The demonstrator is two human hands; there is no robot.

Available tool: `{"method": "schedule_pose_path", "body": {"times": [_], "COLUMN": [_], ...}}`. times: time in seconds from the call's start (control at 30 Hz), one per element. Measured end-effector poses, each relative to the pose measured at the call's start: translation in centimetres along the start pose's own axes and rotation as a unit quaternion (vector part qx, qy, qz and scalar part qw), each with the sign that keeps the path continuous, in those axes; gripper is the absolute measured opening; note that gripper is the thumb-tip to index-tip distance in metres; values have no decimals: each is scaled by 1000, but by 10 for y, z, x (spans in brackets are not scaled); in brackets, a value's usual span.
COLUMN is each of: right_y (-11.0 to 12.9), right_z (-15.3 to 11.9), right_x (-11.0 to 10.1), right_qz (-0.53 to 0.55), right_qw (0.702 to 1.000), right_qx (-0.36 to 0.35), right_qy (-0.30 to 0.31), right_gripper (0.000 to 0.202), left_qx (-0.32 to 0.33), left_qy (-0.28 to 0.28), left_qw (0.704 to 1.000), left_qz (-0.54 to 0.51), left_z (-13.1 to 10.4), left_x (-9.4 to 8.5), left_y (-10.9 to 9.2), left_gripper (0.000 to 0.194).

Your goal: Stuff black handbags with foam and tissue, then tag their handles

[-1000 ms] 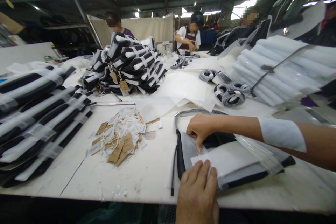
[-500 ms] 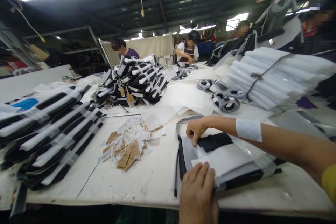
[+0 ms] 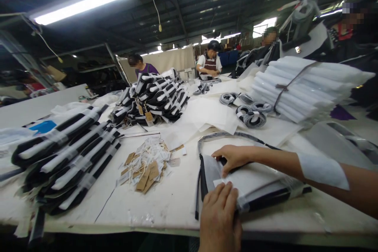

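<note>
A black bag [image 3: 268, 202] with white sheets and clear film on it lies near the table's front edge. My left hand [image 3: 220, 214] rests on its near left part, fingers lying flat together on a white sheet [image 3: 255, 181]. From the right, my right hand [image 3: 232, 159] reaches over the bag's upper left part, thumb and forefinger apart with a black part between them. Some of its fingertips are hidden. A light wrap is around the right forearm. Beyond the bag curves a strap in clear film [image 3: 228, 134].
Paper tags [image 3: 146, 165] lie heaped left of the bag. Wrapped black-and-white bundles [image 3: 76, 153] fill the left side, with another pile [image 3: 161, 94] behind. Coiled straps [image 3: 251, 116] and a tied white foam stack [image 3: 304, 86] stand behind right. Several people are farther off.
My right thumb and forefinger have spread from a closer pinch, and the right forearm lies lower. My left hand has hardly moved. The view has shifted slightly.
</note>
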State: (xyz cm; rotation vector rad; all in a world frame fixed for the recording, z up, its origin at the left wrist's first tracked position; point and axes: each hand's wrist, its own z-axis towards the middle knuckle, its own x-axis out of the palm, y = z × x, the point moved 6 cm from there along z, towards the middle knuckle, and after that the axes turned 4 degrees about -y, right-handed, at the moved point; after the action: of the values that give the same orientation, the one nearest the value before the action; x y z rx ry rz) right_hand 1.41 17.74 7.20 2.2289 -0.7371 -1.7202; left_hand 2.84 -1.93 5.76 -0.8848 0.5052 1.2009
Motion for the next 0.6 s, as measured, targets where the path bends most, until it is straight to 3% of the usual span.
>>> {"method": "schedule_pose_path", "body": {"times": [0.17,0.37,0.47,0.6], "right_y": [-13,-21,-23,-29], "right_z": [28,45,46,42], "right_x": [-2,1,5,4], "right_qz": [44,119,142,142], "right_qw": [995,979,976,983], "right_qx": [26,6,-18,-47], "right_qy": [85,163,166,106], "right_gripper": [78,60,55,54], "left_qx": [-11,-15,-12,-19], "left_qy": [9,29,49,54], "left_qw": [1000,999,999,998], "left_qz": [-3,-2,-7,-35], "left_z": [-3,-2,1,3], "left_x": [3,4,2,0], "left_y": [1,4,2,3], "left_gripper": [57,54,52,53]}}
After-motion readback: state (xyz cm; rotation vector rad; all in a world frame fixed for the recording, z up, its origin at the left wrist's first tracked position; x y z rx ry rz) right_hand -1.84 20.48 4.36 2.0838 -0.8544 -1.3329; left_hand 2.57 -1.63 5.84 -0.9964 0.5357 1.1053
